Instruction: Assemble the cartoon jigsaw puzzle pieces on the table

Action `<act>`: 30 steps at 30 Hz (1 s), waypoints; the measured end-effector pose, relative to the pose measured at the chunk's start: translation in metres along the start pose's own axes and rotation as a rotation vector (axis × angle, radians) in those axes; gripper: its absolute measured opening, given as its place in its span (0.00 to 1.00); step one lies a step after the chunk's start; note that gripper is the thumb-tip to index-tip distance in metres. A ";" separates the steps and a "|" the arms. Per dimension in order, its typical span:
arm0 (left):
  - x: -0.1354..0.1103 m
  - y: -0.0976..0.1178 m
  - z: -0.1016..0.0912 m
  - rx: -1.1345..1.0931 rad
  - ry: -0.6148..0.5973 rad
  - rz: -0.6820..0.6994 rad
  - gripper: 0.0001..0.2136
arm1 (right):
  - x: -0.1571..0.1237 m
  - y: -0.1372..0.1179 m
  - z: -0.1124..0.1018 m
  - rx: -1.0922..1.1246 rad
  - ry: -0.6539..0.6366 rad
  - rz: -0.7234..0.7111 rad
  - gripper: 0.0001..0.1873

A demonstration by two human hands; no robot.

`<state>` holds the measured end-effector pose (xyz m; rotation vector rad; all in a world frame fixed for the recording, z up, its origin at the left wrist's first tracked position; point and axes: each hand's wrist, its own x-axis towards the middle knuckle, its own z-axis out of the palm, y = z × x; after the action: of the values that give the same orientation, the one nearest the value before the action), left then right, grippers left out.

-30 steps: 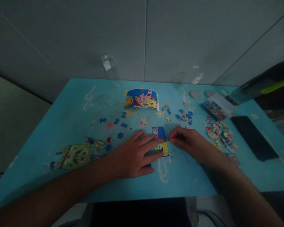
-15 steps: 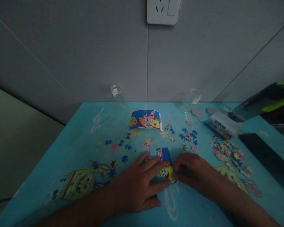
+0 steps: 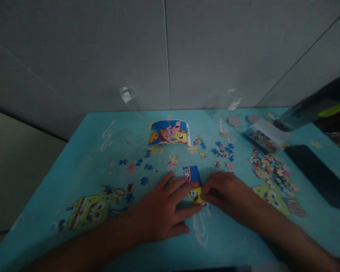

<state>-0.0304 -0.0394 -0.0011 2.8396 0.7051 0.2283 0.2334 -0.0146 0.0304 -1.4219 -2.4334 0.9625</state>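
Note:
A small, partly joined cartoon puzzle (image 3: pixel 193 180), blue above and yellow below, lies on the turquoise table (image 3: pixel 82 158). My left hand (image 3: pixel 164 209) lies flat beside it with fingers spread, fingertips resting on its left edge. My right hand (image 3: pixel 225 194) is curled at the puzzle's lower right edge, fingertips pinched against the yellow part; whether a piece sits in them is hidden. Loose blue pieces (image 3: pixel 222 149) lie just behind the hands, and a heap of mixed pieces (image 3: pixel 269 172) lies to the right.
A curled reference picture (image 3: pixel 170 132) stands behind the puzzle. Two clear glasses (image 3: pixel 129 98) stand at the wall, round lids (image 3: pixel 234 121) and a small box (image 3: pixel 262 136) at back right. A dark phone (image 3: pixel 319 175) lies right. Scattered blue pieces (image 3: pixel 143 166) lie left.
My right hand has moved in from beside the puzzle to its lower right edge and closed there. The left hand stays on the puzzle. The view tilted up, then back down.

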 end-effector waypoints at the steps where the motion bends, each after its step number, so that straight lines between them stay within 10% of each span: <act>1: 0.000 0.000 0.000 -0.006 -0.004 -0.002 0.27 | 0.001 0.001 -0.002 0.014 0.000 0.014 0.03; 16: -0.001 -0.002 -0.003 -0.018 0.012 0.019 0.27 | 0.003 0.006 -0.010 0.053 0.039 0.042 0.07; 30: -0.007 -0.004 -0.004 0.085 0.209 0.190 0.24 | 0.004 0.001 -0.001 -0.149 0.056 -0.353 0.29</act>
<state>-0.0394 -0.0387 0.0008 2.9944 0.4912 0.5439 0.2324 -0.0103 0.0293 -0.9890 -2.6363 0.6654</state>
